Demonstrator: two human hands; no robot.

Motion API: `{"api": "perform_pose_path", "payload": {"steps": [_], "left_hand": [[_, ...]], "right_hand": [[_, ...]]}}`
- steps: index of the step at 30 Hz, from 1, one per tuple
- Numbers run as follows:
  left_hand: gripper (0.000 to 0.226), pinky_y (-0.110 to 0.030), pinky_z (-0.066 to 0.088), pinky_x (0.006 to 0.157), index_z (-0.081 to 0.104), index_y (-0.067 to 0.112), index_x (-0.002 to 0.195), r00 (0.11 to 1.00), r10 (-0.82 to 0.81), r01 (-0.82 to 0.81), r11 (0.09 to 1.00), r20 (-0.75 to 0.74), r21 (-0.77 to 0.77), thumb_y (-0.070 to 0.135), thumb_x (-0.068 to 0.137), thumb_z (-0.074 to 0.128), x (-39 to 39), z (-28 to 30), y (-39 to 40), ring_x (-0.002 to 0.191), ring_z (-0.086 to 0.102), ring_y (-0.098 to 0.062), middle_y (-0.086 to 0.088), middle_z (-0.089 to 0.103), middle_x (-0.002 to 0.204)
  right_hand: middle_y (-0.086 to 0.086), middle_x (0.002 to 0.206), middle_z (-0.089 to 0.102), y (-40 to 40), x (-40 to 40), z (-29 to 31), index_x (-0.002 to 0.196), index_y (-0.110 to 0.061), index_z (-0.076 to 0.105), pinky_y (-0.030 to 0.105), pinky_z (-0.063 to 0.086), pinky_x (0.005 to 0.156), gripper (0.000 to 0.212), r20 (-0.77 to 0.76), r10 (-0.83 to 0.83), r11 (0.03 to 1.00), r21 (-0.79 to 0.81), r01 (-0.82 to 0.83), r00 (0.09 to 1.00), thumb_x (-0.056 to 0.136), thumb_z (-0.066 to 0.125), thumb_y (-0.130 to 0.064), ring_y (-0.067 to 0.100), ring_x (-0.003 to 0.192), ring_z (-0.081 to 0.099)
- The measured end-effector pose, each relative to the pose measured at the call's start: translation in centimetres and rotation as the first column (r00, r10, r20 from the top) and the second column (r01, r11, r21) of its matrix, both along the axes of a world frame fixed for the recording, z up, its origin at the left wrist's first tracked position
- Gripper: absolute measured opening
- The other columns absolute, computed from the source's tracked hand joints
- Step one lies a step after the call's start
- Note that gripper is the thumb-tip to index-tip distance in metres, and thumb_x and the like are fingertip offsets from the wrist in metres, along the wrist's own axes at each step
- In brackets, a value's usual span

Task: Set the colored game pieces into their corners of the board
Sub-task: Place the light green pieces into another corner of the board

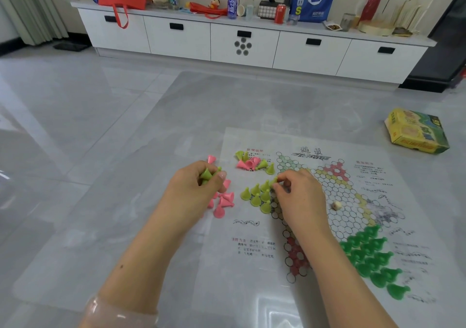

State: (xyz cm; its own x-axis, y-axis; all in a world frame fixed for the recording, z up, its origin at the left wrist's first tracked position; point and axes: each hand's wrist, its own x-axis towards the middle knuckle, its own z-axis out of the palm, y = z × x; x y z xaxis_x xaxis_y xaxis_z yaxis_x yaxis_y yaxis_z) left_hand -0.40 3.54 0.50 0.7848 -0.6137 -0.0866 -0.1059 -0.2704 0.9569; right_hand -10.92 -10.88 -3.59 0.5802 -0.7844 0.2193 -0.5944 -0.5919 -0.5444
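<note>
Pieces of three colours lie on and around the board (297,226), a paper sheet spread on the floor. The dark green set (370,257) fills its corner at the near right. The lime set (258,196) is part built in the board's left corner, seven or so cones standing close together. More lime and pink ones lie tumbled in a pile (252,163) at the sheet's top left, and loose pink pieces (223,202) lie beside the sheet's left edge.

The right hand (300,196) pinches one lime cone (274,181) between thumb and fingertips, holding it at the upper end of the lime cluster. The left hand (199,186) has its fingers curled round a small bunch of lime cones (208,174), serving as the supply.

To do this step well, I would lower the cone straight down, base flat on the next open circle beside its neighbours, then let go without dragging, since the cones stand so close that a sideways brush would likely topple them. The paper looks light, so pressing or sliding on it could shift the finished green corner. Feeding one cone at a time from the left hand seems safest.
</note>
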Motion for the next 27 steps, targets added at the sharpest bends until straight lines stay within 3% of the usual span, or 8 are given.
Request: {"api": "perform_pose_path", "payload": {"steps": [18,21,27], "left_hand": [[0.014,-0.006,0.035,0.04,0.062,0.004,0.087,1.0,-0.018,0.018,1.0,-0.013,0.007,0.014,0.091,0.052,-0.41,0.13,0.01,0.047,0.053,0.002,0.003,0.064,0.069],[0.014,-0.008,0.034,0.036,0.061,0.0,0.088,0.999,-0.035,0.035,0.999,-0.033,0.001,0.01,0.091,0.051,-0.76,0.41,-0.14,0.036,0.051,0.0,-0.004,0.063,0.069],[0.014,-0.008,0.033,0.035,0.06,-0.001,0.089,0.998,-0.046,0.046,0.999,-0.045,0.006,0.009,0.091,0.05,-0.84,0.6,-0.24,0.034,0.051,0.0,-0.006,0.061,0.067]], "right_hand": [[-0.005,0.087,0.045,-0.07,-0.08,-0.05,0.092,-0.014,0.066,0.023,0.033,0.065,0.009,0.001,0.017,1.0,-0.003,-0.017,1.0,0.085,0.06,-0.017,0.016,0.085,0.047],[-0.005,0.088,0.046,-0.08,-0.1,-0.03,0.091,-0.015,0.066,0.024,0.034,0.066,0.009,-0.003,0.012,1.0,0.005,-0.012,1.0,0.084,0.061,-0.018,0.018,0.088,0.05],[-0.004,0.088,0.047,-0.07,-0.1,0.02,0.093,-0.014,0.065,0.024,0.035,0.069,0.011,-0.005,0.02,1.0,0.019,-0.02,1.0,0.085,0.06,-0.018,0.02,0.092,0.052]]}}
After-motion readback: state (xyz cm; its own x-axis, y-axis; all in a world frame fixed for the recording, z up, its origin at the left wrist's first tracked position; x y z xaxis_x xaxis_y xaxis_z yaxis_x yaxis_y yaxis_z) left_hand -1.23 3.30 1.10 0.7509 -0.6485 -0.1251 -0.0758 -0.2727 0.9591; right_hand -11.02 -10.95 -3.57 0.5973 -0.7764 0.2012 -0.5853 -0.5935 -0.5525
